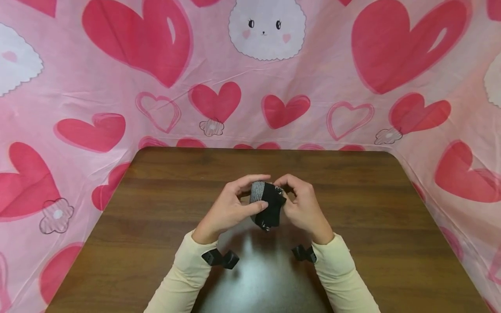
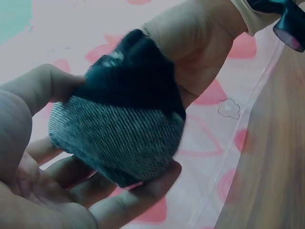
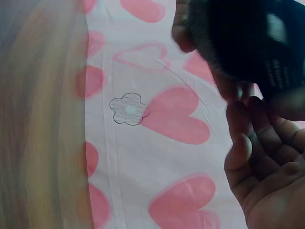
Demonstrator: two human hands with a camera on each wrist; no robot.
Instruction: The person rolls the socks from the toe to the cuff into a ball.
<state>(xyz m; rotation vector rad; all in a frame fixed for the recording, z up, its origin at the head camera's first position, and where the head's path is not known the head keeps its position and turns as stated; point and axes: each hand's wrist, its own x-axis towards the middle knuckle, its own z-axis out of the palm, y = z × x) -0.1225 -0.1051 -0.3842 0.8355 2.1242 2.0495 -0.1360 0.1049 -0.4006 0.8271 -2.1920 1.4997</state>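
A folded sock bundle point(image 1: 271, 208), black with a grey knit band and small white markings, is held up over the table between both hands. My left hand point(image 1: 231, 203) grips its left side, thumb across the black front and fingers behind; in the left wrist view the fingers point(image 2: 143, 191) spread under the grey part of the sock point(image 2: 119, 133). On the other side my right hand point(image 1: 307, 208) pinches the bundle's upper right edge, its fingers bent. In the right wrist view the sock point(image 3: 238, 43) is dark and partly out of frame above the right hand point(image 3: 276, 167).
The brown wooden table point(image 1: 156, 208) spreads under both hands, with a bright reflection near its front. A pink cloth point(image 1: 250, 117) printed with hearts hangs along the back and both sides. Small black cameras point(image 1: 230, 259) are strapped at both wrists.
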